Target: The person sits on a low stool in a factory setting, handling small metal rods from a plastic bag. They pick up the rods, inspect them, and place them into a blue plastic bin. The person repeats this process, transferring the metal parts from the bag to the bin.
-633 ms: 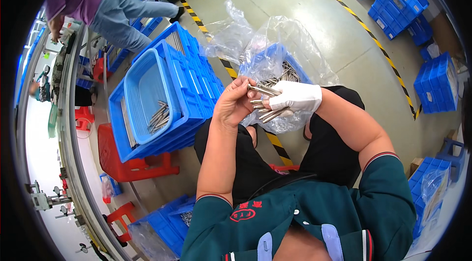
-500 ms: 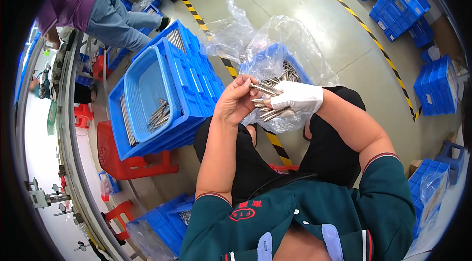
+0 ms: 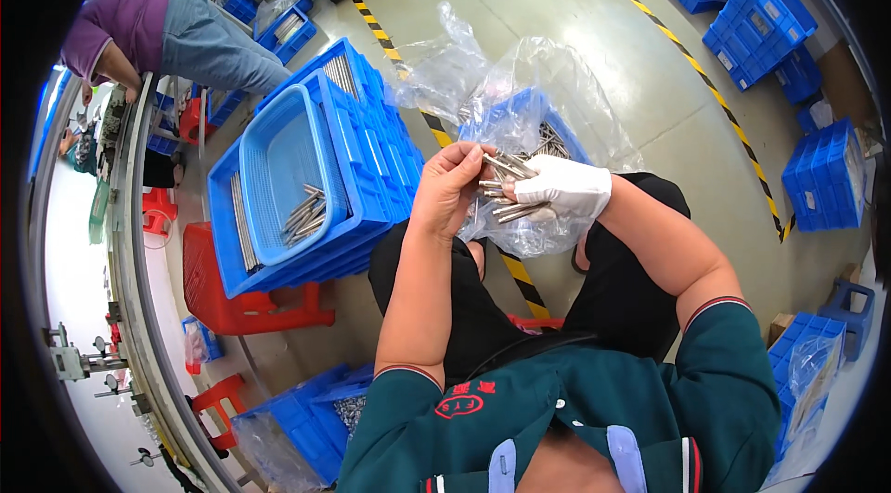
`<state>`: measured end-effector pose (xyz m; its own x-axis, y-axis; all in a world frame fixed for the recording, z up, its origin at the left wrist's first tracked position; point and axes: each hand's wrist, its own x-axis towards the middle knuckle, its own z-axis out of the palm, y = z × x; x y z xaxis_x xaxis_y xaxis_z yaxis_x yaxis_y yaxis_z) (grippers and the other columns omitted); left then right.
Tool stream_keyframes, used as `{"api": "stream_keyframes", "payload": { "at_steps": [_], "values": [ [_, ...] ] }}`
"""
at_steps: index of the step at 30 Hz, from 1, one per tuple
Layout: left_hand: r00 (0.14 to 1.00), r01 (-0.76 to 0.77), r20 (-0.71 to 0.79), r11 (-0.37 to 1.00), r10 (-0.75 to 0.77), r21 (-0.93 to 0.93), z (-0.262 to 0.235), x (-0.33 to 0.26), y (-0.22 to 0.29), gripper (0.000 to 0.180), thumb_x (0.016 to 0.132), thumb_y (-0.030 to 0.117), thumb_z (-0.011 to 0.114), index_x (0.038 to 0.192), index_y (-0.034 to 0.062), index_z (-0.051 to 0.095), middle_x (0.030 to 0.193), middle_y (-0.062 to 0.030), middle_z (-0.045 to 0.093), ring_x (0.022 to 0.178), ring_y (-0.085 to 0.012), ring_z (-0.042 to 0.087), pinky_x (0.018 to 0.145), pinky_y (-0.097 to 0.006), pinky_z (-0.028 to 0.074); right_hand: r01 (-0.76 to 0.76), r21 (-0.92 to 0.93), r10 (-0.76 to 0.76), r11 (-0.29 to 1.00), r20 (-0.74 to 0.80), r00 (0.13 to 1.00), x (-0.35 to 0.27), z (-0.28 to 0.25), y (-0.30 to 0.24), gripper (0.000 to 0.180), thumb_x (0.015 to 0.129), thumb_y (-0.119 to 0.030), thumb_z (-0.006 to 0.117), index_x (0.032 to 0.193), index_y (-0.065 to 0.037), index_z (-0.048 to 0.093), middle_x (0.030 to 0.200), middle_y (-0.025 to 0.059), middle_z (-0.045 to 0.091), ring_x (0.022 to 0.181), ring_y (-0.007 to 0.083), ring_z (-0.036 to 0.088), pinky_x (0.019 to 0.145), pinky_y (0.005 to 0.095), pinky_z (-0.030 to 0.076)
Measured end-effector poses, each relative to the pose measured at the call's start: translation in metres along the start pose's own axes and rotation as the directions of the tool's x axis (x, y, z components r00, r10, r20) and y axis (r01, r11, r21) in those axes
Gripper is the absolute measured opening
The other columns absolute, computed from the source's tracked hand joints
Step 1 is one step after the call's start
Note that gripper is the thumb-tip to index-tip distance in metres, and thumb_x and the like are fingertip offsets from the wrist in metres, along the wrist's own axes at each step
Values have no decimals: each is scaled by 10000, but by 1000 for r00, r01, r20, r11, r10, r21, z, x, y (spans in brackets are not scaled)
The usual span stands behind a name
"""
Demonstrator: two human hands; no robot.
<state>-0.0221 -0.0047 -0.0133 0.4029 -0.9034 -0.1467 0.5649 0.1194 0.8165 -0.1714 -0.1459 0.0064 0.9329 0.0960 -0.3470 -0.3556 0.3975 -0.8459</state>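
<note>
In front of my lap, my right hand (image 3: 561, 187) in a white glove is closed round a bunch of slim metal rods (image 3: 516, 212). My bare left hand (image 3: 449, 185) meets it from the left, thumb and fingers pinched on the end of a metal rod (image 3: 502, 162) at the top of the bunch. Just beyond the hands stands a blue crate (image 3: 568, 136) lined with clear plastic film (image 3: 548, 66), with many similar rods lying loose inside. To the left, a light-blue basket (image 3: 278, 149) with several rods in it rests on stacked blue crates (image 3: 371, 154).
A red stool (image 3: 232, 293) stands by the stacked crates. At the far left, a person (image 3: 176, 38) leans over a long metal-railed bench (image 3: 130, 214). Black-and-yellow tape (image 3: 691, 75) marks the floor. More blue crates (image 3: 756, 19) stand along the right side.
Both hands stay together over my lap, with the left fingers shifted slightly on the rod. The person at the left has bent further toward the bench. My view has moved slightly.
</note>
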Motion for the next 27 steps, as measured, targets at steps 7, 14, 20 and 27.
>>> {"api": "stream_keyframes", "payload": {
  "at_steps": [7, 14, 20, 27],
  "values": [
    [995, -74, -35, 948, 89, 308, 10, -5, 15, 229, 851, 150, 682, 1004, -20, 671, 809, -24, 655, 755, -84, 574, 732, -230, 441, -12, -34, 13, 999, 30, 999, 0, -4, -3, 239, 898, -324, 623, 874, -86, 614, 649, -50, 491, 507, 29, 406, 442, 186, 304],
    [995, -69, -49, 935, 92, 349, 3, -8, 22, 190, 822, 97, 700, 968, -22, 671, 842, -39, 659, 767, -80, 573, 730, -226, 440, -10, -82, 15, 997, 53, 999, 4, -8, 3, 261, 893, -331, 630, 848, -73, 627, 623, -50, 486, 493, 32, 398, 436, 192, 292],
    [982, -146, -60, 921, 179, 361, 7, -9, 30, 184, 794, 89, 727, 946, -7, 689, 825, -7, 630, 728, -57, 507, 694, -192, 373, -33, -139, 36, 990, 23, 999, 7, -5, 4, 266, 886, -323, 633, 837, -62, 628, 605, -42, 479, 493, 43, 390, 437, 208, 289],
    [971, -231, 74, 807, 228, 544, 7, -8, 25, 176, 769, 70, 737, 924, -7, 704, 870, -17, 594, 776, -74, 519, 713, -210, 387, -41, -336, 28, 941, -45, 999, 13, -9, 7, 332, 868, -388, 607, 758, -74, 603, 552, -28, 445, 481, 71, 373, 446, 250, 281]
  ]
}}
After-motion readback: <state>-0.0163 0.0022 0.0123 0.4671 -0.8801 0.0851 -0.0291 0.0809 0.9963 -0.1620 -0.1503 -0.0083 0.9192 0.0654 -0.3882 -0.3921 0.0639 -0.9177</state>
